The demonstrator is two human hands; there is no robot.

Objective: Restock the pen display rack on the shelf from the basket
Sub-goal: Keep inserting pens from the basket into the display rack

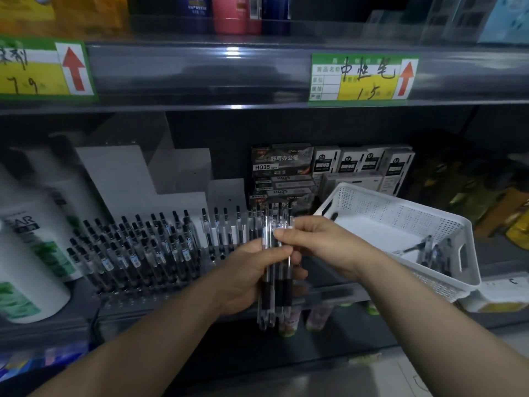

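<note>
Head view: the left hand (252, 276) grips a bundle of pens (272, 313) upright before the shelf's (143, 306) front edge, between rack (137, 250) and basket (400, 204). The right hand (317, 242) pinches one pen near its top. Pens seem light, stiff and slippery, so the rubber grip is the safer hold.

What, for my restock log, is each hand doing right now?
Left hand: grips a bundle of pens.
Right hand: pinches the top of that bundle.
</note>
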